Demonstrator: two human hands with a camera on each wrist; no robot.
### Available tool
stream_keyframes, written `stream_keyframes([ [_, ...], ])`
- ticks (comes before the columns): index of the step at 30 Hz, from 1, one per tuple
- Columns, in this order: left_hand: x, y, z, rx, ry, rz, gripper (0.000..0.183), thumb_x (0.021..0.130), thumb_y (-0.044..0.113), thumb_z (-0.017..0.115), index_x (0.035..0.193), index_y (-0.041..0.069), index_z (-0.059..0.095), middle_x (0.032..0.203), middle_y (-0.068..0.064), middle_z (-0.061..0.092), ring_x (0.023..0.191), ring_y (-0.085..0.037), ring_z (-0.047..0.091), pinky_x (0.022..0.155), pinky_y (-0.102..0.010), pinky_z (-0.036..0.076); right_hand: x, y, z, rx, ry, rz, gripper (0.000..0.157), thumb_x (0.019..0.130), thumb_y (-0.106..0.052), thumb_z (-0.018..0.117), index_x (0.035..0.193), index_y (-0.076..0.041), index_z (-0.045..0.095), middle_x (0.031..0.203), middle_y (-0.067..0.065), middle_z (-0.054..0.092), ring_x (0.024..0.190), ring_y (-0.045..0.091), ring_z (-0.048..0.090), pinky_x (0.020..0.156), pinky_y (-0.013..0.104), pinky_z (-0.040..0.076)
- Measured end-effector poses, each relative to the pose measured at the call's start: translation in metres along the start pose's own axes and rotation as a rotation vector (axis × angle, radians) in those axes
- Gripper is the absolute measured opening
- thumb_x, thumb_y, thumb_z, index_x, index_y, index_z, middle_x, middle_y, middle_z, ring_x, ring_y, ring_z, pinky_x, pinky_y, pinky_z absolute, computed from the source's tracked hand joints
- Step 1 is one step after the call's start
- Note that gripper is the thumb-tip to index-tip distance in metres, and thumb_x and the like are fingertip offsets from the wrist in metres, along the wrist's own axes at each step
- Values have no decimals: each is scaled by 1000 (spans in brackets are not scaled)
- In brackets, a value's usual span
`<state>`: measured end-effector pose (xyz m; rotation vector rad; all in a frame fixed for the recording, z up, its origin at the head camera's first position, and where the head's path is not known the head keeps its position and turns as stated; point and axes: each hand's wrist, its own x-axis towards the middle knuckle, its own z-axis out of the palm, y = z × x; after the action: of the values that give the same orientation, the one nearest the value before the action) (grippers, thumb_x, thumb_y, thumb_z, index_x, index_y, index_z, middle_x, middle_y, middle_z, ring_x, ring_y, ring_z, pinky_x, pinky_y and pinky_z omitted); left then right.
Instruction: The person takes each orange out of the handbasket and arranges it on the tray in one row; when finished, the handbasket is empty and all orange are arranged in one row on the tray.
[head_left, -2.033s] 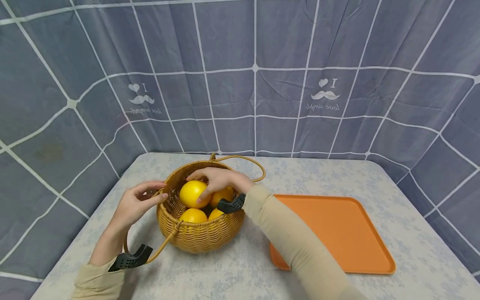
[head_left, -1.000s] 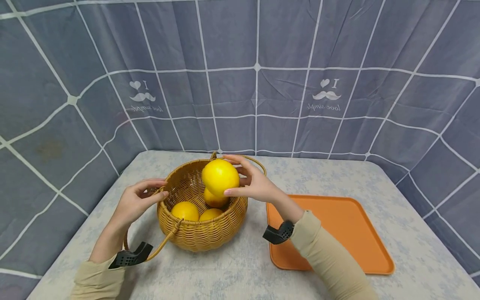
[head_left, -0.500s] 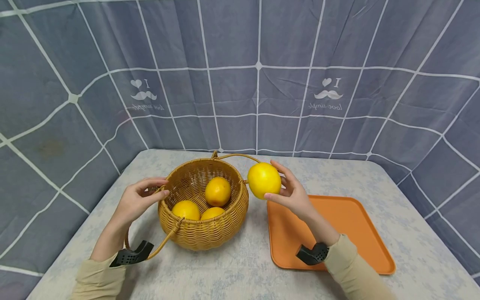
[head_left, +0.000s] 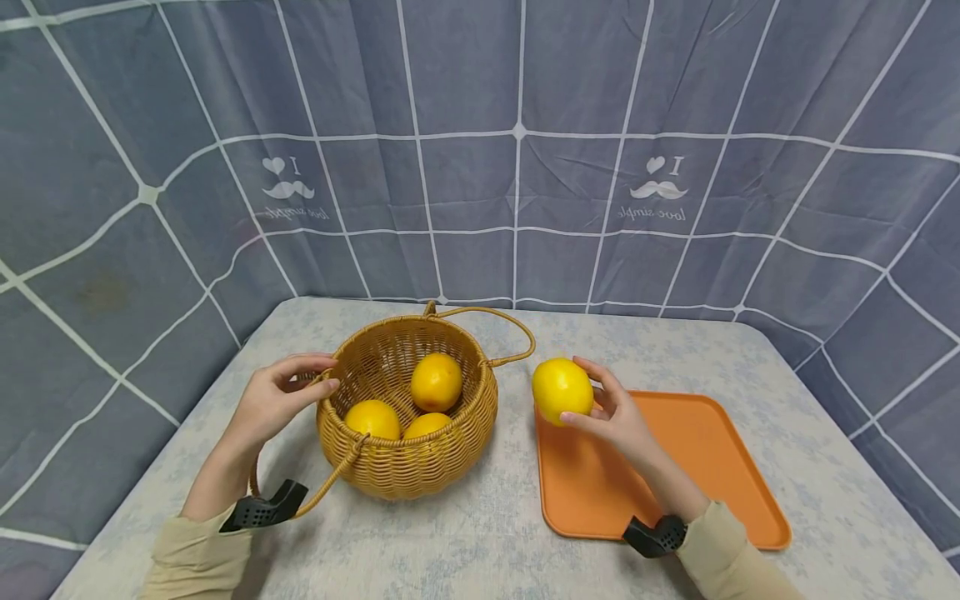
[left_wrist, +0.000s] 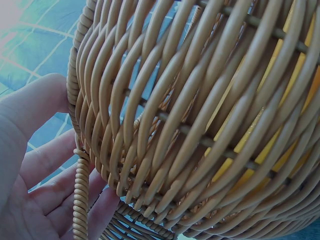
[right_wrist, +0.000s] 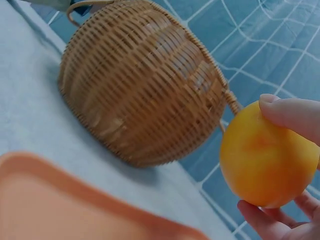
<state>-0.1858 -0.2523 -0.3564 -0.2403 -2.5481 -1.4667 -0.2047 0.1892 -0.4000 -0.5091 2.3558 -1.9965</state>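
A round yellow fruit (head_left: 562, 392) is between the thumb and fingers of my right hand (head_left: 617, 417), raised above the left back corner of the orange tray (head_left: 667, 467). In the right wrist view the fruit (right_wrist: 270, 155) looks smooth, with a reddish patch. My left hand (head_left: 273, 400) holds the left rim of a wicker basket (head_left: 408, 475). The left wrist view puts the thumb (left_wrist: 47, 97) at the rim and the other fingers behind a looped handle (left_wrist: 81, 200). Inside the basket lie three more yellow fruits, one (head_left: 437, 382) at the right and two near the front.
The basket's other handle (head_left: 517, 325) sticks out to the right, towards the tray. A pale patterned cloth (head_left: 465, 550) covers the table. Behind it hangs a blue-grey curtain (head_left: 465, 183) with white grid lines.
My right hand has lifted the yellow fruit out of the basket and carried it right, then lower, to the tray's corner. My left hand stays at the basket's rim.
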Motion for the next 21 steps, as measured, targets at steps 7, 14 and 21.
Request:
stream_keyframes([
  [7,0,0,0,12,2,11,37,87,26,69,118,6,64,121,-6,59,99,-5,55,78,-15,45,-7,16,-2,-50,-21,31,74,79,-8,76,142,-14,37,135,16,36,118,37,45,86,28,49],
  [14,-1,1,0,2,4,14,36,87,25,69,117,6,65,120,-6,59,96,-5,57,76,-16,47,-11,25,-1,-51,-26,44,74,78,-7,77,140,-10,38,135,17,35,113,39,47,83,29,51],
  [21,-1,1,0,2,4,20,36,87,25,69,117,6,65,120,-4,59,97,-6,57,77,-16,46,-12,32,0,-127,-34,78,70,77,-12,78,136,-14,40,133,16,36,111,36,48,84,33,48],
])
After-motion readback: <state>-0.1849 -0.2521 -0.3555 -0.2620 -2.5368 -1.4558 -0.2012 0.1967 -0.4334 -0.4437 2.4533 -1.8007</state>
